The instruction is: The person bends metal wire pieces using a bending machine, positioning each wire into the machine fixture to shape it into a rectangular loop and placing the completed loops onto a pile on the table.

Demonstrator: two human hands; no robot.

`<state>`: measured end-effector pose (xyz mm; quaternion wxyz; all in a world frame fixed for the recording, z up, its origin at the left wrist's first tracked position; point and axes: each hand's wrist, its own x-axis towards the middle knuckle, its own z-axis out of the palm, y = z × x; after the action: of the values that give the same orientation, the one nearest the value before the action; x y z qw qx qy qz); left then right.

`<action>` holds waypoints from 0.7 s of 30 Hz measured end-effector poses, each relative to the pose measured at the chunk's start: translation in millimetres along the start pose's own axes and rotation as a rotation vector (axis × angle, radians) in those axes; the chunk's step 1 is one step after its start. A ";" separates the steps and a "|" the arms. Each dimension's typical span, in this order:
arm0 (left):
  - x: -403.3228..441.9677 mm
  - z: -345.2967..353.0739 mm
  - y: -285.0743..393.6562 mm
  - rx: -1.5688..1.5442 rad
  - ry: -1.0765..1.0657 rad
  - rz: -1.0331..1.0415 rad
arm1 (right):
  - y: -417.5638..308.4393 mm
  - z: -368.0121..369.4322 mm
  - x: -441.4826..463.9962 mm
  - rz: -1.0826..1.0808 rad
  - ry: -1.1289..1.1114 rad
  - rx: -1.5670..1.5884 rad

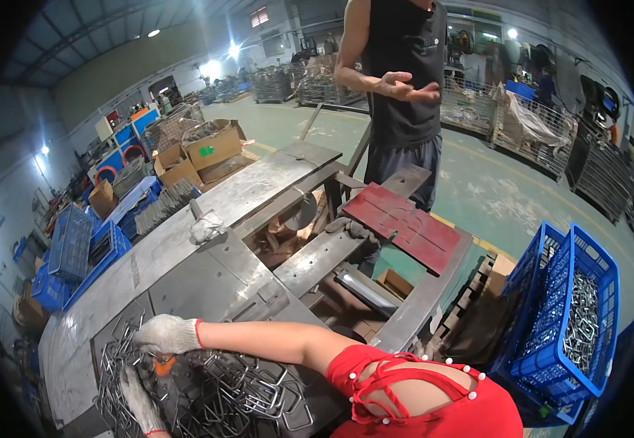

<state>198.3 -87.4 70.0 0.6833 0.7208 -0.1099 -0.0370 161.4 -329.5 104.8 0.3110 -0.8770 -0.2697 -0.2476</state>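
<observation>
My right hand [165, 334], in a white knitted glove with a red cuff, reaches across to the far side of a pile of bent metal wire pieces [247, 387]. Its fingers curl down into the pile, closed, and what they grip is hidden. Closer to me, my left hand [140, 403], gloved the same way, has its fingers pressed together at the pile's left part. Whatever it holds is too small to make out. Between the two hands shows an orange part [163, 365] of something dark.
A grey metal table [142, 277] carries a crumpled white cloth [207, 228], a red plate [408, 225] and dark gloves [351, 229]. Blue crates [602, 365] with metal pieces stand at right. Opposite stands a person [405, 87] in black. Cartons [215, 150] and blue crates [69, 244] fill the left.
</observation>
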 end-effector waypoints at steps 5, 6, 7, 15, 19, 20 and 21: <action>1.7 0.2 -2.9 0.013 0.022 0.005 | 6.8 5.0 4.8 0.020 -0.051 -0.057; 2.9 -1.8 -2.5 0.027 0.010 -0.006 | 6.0 1.4 4.7 0.045 -0.072 -0.037; 3.0 -2.6 -2.3 0.041 0.000 -0.017 | 5.1 -0.6 4.3 0.071 -0.093 -0.018; -14.1 9.6 14.5 0.047 0.000 0.018 | 14.5 16.1 6.7 -0.013 0.035 -0.028; -8.3 12.0 5.8 0.024 0.085 0.023 | 15.1 13.0 4.7 0.022 0.002 0.035; -4.8 8.8 2.1 0.037 0.084 0.026 | 12.0 10.6 4.3 0.035 -0.005 0.038; -2.1 6.6 0.3 0.049 0.083 0.028 | 9.1 8.1 3.9 0.049 -0.013 0.040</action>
<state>194.9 -93.4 69.7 0.6699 0.7367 -0.0924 0.0052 172.0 -328.7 97.8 0.3327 -0.8786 -0.2552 -0.2288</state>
